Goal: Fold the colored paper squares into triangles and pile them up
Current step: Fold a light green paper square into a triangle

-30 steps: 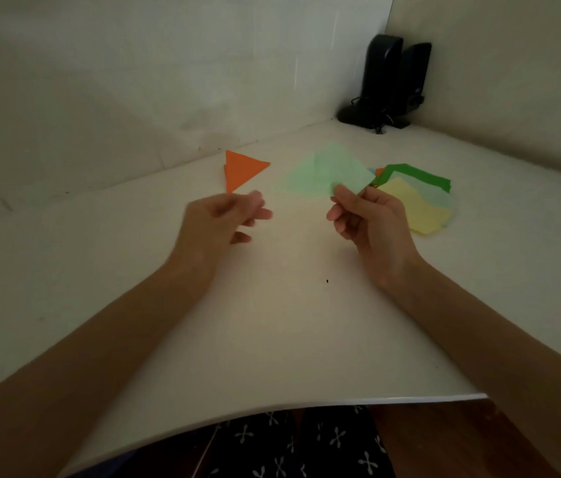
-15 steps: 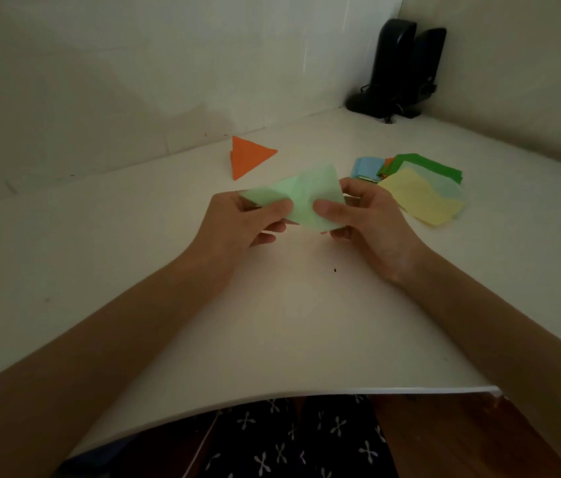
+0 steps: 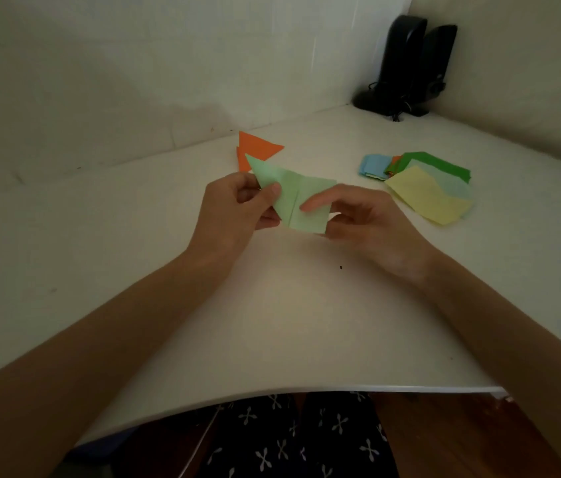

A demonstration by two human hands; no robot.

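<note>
Forearms [image 3: 127, 326] angled inward | left grip [image 3: 234, 208] pinches green paper [image 3: 298, 191] | right grip [image 3: 368, 222] pinches opposite edge

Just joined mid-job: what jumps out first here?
The left hand and right hand pinch a light green paper, partly folded, over the middle of the table. An orange triangle lies just behind it, and a loose pile of colored squares sits to the right.

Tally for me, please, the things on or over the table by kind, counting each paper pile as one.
hands (left hand, right hand): 2
light green sheet, pinched by both: 1
stack of orange triangles: 1
pile of unfolded squares: 1
black speakers: 2
Total: 7
</note>
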